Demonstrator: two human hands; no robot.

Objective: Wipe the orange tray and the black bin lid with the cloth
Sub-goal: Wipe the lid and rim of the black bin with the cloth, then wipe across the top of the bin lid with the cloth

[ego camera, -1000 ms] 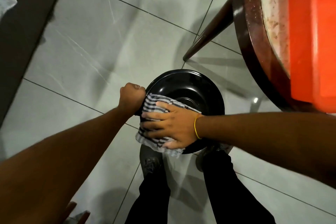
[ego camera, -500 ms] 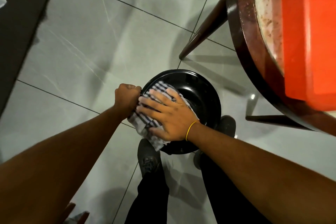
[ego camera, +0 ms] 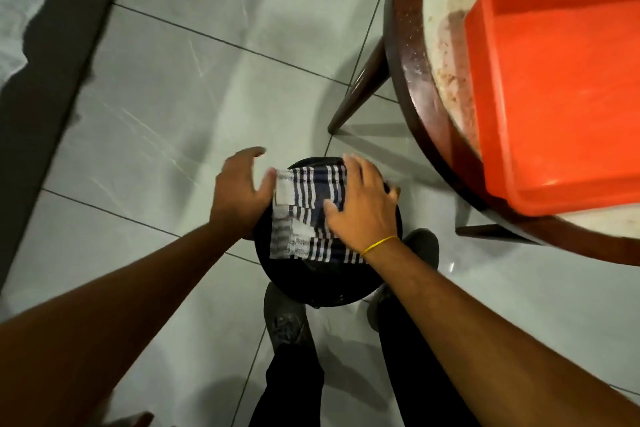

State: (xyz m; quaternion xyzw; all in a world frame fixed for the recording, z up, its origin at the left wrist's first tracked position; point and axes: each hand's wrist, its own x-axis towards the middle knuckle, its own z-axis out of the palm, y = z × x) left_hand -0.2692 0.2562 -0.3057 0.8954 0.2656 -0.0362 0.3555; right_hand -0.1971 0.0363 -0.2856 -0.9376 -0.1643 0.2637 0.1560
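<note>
The round black bin lid (ego camera: pixel 322 282) lies on the tiled floor just ahead of my feet. A blue-and-white striped cloth (ego camera: pixel 304 218) is spread over its top. My right hand (ego camera: pixel 363 206) presses flat on the cloth, with the fingers reaching over its far edge. My left hand (ego camera: pixel 239 194) is at the lid's left rim with its fingers spread and the thumb near the cloth's left edge. The orange tray (ego camera: pixel 561 87) sits on the round table at upper right, apart from both hands.
The table has a dark wooden rim (ego camera: pixel 403 80), a stained pale top and a slanted leg (ego camera: pixel 360 97) close behind the lid. My shoes (ego camera: pixel 287 319) stand right behind the lid. A dark strip (ego camera: pixel 62 62) runs along the floor at left.
My left hand has opened from a fist on the lid's rim. My right hand has slid the cloth toward the lid's far side, and the cloth now lies flatter.
</note>
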